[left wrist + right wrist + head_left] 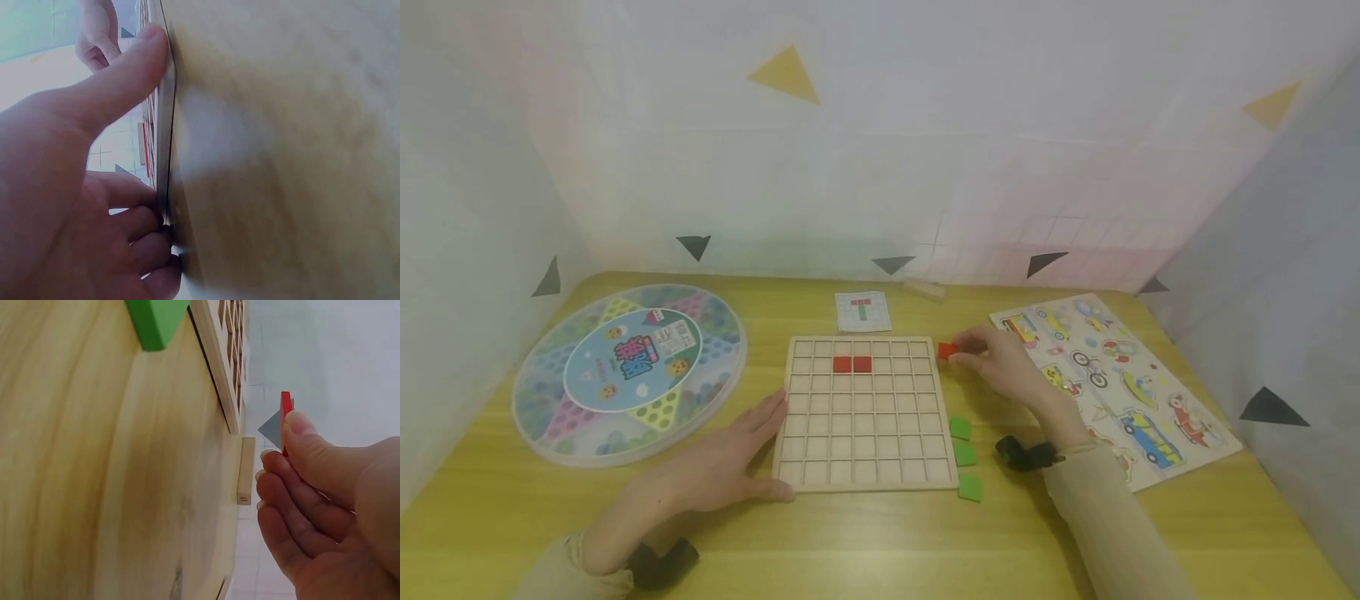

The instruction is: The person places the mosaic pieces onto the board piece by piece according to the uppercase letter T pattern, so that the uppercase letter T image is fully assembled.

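Observation:
A wooden grid board (865, 425) lies on the table, with two red square tiles (852, 364) side by side in its second row from the top. My right hand (1003, 367) pinches another red tile (285, 403) between thumb and fingers, just off the board's upper right edge; the right wrist view shows it lifted above the table. My left hand (718, 462) rests against the board's left side, thumb at the near corner and fingers along the edge. Several green tiles (964, 454) lie in a column beside the board's right edge.
Behind the board lies a pattern card (862, 311) showing a red and green T. A small wooden block (924, 289) sits near the back edge. On the left is a round game box (628, 375); a picture puzzle board (1112, 383) lies on the right.

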### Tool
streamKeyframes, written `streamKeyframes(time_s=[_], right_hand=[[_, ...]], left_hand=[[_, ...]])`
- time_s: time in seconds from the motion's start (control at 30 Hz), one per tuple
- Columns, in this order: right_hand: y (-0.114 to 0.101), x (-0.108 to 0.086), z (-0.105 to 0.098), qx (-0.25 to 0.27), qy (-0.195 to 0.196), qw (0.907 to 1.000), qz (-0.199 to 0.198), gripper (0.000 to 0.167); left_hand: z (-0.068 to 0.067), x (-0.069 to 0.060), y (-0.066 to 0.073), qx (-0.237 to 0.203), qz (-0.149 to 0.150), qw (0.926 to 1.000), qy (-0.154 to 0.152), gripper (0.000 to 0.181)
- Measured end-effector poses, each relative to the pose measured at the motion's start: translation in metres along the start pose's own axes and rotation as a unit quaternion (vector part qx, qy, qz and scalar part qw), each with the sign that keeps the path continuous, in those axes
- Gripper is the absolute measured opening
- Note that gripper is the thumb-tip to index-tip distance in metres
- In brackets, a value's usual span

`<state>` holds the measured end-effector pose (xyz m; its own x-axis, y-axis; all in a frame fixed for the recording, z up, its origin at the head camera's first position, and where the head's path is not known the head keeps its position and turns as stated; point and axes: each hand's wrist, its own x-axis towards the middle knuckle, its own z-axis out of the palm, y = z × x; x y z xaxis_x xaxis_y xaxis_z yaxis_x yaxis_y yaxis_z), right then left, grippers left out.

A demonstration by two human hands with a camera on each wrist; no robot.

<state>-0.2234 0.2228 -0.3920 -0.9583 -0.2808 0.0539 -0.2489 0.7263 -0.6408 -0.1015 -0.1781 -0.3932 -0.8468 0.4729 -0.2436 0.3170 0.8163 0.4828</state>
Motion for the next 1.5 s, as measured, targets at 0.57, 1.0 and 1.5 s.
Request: streamKeyframes(time_s=[0.57,1.0,1.5], right_hand=[[-0.045,0.013,0.004,0.028,0.011,0.9983,-0.051,0.031],[-0.068,0.024,0.02,0.055,0.007,0.9958,-0.074,0.028],[-0.066,0.026,0.034,0.055,-0.008,0.9951,-0.082,0.026]], left_hand=[[-0.003,-0.001,0.001,0.0,0.012,0.9999,0.007,0.114],[-0.002,-0.001,0.0,-0.005,0.013,0.9999,0.004,0.114],[0.001,0.0,-0.002,-0.002,0.01,0.9999,0.001,0.113]])
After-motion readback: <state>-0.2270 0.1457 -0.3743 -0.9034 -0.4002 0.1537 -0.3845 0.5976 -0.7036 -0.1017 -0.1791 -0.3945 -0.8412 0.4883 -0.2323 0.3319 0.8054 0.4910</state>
